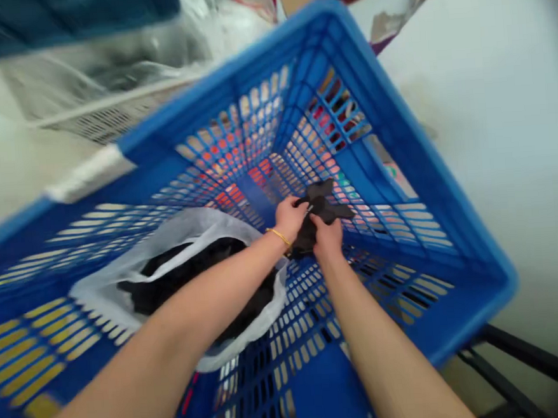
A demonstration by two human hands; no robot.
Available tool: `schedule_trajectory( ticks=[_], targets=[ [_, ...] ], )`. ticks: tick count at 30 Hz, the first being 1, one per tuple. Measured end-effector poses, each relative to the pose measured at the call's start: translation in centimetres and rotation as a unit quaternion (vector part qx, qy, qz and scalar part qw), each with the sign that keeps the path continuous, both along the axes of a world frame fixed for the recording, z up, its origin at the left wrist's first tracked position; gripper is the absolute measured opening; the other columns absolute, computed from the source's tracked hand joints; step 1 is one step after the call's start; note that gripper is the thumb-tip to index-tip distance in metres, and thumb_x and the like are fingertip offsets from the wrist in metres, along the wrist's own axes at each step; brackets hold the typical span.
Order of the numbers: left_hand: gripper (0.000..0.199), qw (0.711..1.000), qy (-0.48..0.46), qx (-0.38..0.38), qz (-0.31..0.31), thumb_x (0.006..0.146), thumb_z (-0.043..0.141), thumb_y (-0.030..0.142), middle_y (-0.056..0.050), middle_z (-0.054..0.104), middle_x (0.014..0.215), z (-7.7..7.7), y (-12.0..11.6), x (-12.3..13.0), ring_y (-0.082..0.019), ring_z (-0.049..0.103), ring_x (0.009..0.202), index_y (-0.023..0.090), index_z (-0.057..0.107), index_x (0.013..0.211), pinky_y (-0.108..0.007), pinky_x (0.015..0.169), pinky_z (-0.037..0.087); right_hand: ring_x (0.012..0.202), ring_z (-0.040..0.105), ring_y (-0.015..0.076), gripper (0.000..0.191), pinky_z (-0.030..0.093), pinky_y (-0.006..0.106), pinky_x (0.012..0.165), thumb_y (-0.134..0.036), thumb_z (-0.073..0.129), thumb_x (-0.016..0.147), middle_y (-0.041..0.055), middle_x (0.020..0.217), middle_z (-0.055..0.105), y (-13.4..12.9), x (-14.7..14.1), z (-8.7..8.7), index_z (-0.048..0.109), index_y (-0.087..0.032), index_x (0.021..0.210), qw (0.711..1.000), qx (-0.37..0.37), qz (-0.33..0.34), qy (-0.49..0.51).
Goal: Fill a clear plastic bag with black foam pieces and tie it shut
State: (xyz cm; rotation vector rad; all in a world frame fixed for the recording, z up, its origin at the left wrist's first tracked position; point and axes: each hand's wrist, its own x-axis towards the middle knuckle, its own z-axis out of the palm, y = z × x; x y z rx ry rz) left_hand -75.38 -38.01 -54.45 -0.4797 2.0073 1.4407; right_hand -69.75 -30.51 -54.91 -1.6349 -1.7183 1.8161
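Note:
Both my arms reach down into a deep blue plastic basket [440, 331] with slotted walls. Near its far end, my left hand [290, 218], with a yellow band at the wrist, is closed on a piece of black fabric [324, 209]. My right hand [327, 236] grips the same fabric close beside it. The fabric is bunched, with loose ends sticking out above and to the right; its exact kind cannot be made out. Nearer to me in the basket lies an open white bag [263, 321] with black, cloth-like contents [170, 293], partly hidden by my left arm.
Behind the basket stands a pale crate [105, 119] with clear plastic in it. A dark blue-green bin [65, 20] is at the upper left, and an opened box [389, 10] is at the top. A white wall [500, 91] rises on the right, above a black metal frame [533, 357].

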Motion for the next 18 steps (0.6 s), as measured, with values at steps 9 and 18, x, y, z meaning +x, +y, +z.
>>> schedule_trajectory(
  ticks=[9, 18],
  targets=[
    [0.019, 0.996, 0.013, -0.079, 0.026, 0.091, 0.052, 0.025, -0.003, 0.073, 0.106, 13.8, -15.2, 6.5, -0.018, 0.069, 0.096, 0.023, 0.064, 0.106, -0.027, 0.085, 0.053, 0.096, 0.068, 0.0217, 0.033, 0.055, 0.035, 0.083, -0.037, 0.063, 0.078, 0.0089, 0.109, 0.072, -11.9, 4.6, 12.0, 0.059, -0.022, 0.108, 0.939, 0.04, 0.333, -0.076],
    [0.02, 0.965, -0.024, -0.21, -0.154, 0.075, 0.062, 0.022, -0.01, 0.068, 0.1, 13.7, -26.7, 10.2, -0.031, 0.067, 0.095, 0.023, 0.066, 0.095, -0.044, 0.094, 0.049, 0.086, 0.068, 0.0241, 0.018, 0.049, 0.031, 0.077, -0.042, 0.073, 0.071, 0.0032, 0.081, 0.073, -8.4, 2.7, 11.2, 0.072, -0.024, 0.076, 0.723, 0.178, 0.632, -0.216]
  ],
)
